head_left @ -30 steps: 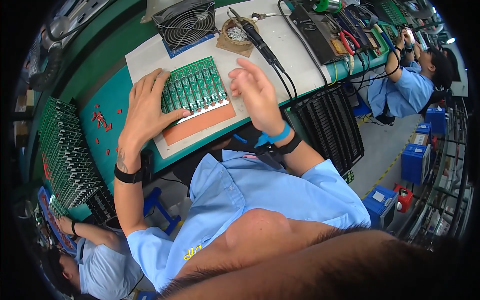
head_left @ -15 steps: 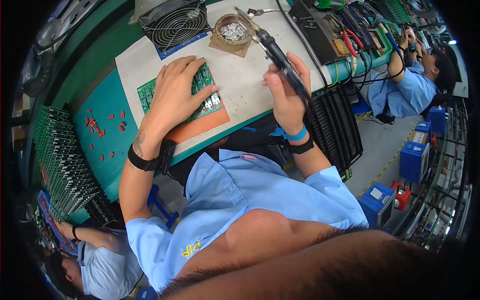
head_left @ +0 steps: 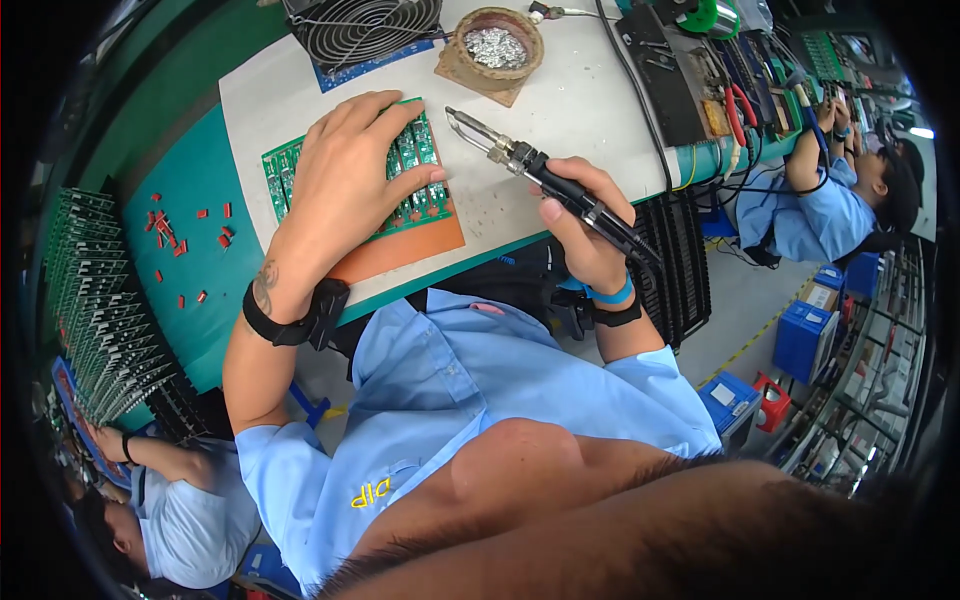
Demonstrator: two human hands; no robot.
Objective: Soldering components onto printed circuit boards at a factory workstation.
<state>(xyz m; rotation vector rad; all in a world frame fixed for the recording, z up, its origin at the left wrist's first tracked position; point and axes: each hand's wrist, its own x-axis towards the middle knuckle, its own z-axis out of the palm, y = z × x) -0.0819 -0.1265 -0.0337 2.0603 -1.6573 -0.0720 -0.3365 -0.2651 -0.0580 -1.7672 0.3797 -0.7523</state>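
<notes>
My left hand (head_left: 345,185) lies spread over a green circuit board (head_left: 428,150), with its fingertips at the far edge and its thumb by the right side. The palm hides much of the board's middle. Under it, an orange sheet (head_left: 405,250) sticks out toward me. In my right hand (head_left: 590,235) is a soldering iron (head_left: 518,157), held by its black handle. Its metal tip, with a thin bent wire alongside, points up and left, above the white mat (head_left: 560,110) and a little right of the board, apart from it.
Small red components (head_left: 168,232) are scattered on the green mat at left, beside a rack of upright circuit boards (head_left: 100,300). A fan (head_left: 370,28) and a round pot (head_left: 537,55) of silvery bits stand at the back. Red-handled pliers (head_left: 735,115) are at right. Co-workers sit on both sides.
The soldering iron has come down and left, its tip dropping from beside the pot to beside the board. My left hand stays on the board. The whole view has shifted slightly.
</notes>
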